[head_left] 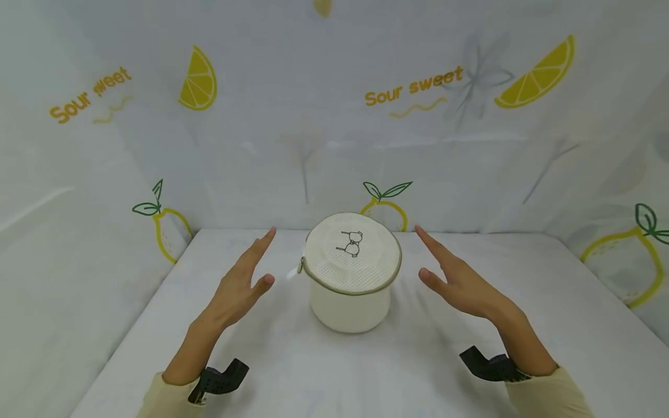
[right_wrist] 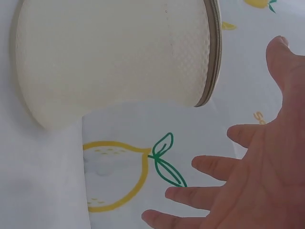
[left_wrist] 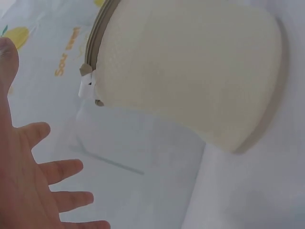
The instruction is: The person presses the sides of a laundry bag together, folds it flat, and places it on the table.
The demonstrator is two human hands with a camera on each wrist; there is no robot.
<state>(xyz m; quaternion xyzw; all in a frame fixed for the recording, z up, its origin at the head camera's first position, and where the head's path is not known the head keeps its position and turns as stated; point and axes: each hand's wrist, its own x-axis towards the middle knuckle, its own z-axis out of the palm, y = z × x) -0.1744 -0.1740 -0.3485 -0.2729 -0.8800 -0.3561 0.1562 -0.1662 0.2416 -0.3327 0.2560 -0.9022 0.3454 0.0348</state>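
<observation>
Head view, round cream mesh zippered laundry bag standing near the white table's far edge, left hand and right hand hovering either side, fingers straight, holding nothing, left wrist view, spread left fingers apart from the bag's white zipper pull, right wrist view, right fingers splaying beside the bag.

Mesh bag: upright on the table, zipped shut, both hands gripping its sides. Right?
Not quite. The mesh bag stands upright and zipped, but the left hand and right hand are open beside it, not touching; the head view shows gaps.
</observation>
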